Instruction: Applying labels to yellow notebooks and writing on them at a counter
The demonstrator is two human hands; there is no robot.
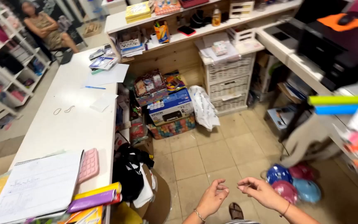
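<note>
Balloons point(293, 184) lie in a bunch on the floor point(212, 153) just right of your right hand point(260, 191), and both it and your left hand point(213, 198) hang half curled, holding nothing I can see, fingertips close as if pinching something tiny.

White counter point(69, 124), pink calculator point(88, 165), yellow and purple rolls point(96, 197) — blue and pink balloons point(293, 184) on beige tiles point(212, 155).

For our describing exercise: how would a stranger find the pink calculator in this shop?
Start at the long white counter on the left. Near its front end lies an open spiral notebook; the pink calculator rests at that notebook's right edge. It alone is flat, pink and covered in rows of buttons, unlike the rolled paper tubes below it.
</note>
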